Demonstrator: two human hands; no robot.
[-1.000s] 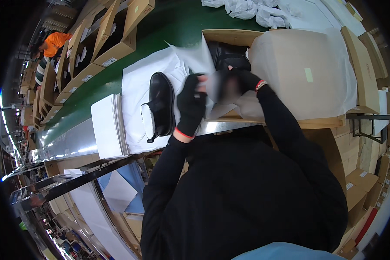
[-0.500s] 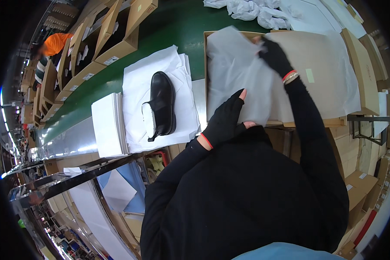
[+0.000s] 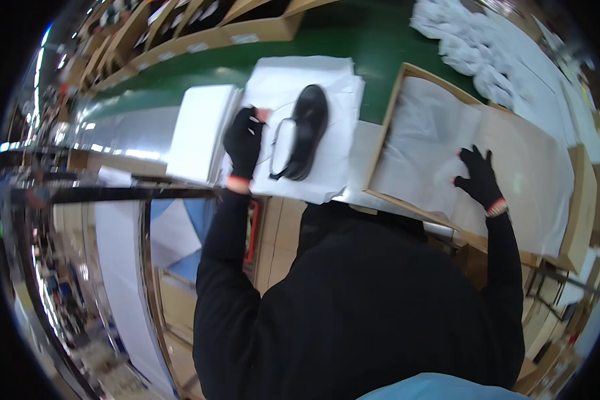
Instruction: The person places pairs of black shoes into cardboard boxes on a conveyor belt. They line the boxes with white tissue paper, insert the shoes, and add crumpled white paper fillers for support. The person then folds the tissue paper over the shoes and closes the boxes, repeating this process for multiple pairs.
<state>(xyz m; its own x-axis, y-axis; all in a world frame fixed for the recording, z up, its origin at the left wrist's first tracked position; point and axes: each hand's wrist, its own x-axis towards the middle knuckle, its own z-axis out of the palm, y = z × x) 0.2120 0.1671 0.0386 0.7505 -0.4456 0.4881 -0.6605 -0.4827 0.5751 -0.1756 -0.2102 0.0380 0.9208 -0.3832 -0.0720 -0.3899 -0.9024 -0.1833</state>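
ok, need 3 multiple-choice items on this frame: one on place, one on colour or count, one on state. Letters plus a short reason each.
1. Where does the black shoe lie?
A. on white wrapping paper on the green surface
B. inside the cardboard box
C. on the floor

2. What colour are the gloves on both hands?
A. white
B. black
C. blue

3. What is the right hand doing?
A. gripping the shoe
B. resting spread on the tissue paper lining the open cardboard box
C. hanging clear of everything

Answers: 1 A, the shoe sits on the white sheets beside the left hand. 2 B, both gloves are black with orange cuffs. 3 B, its fingers are spread flat on the paper in the box.
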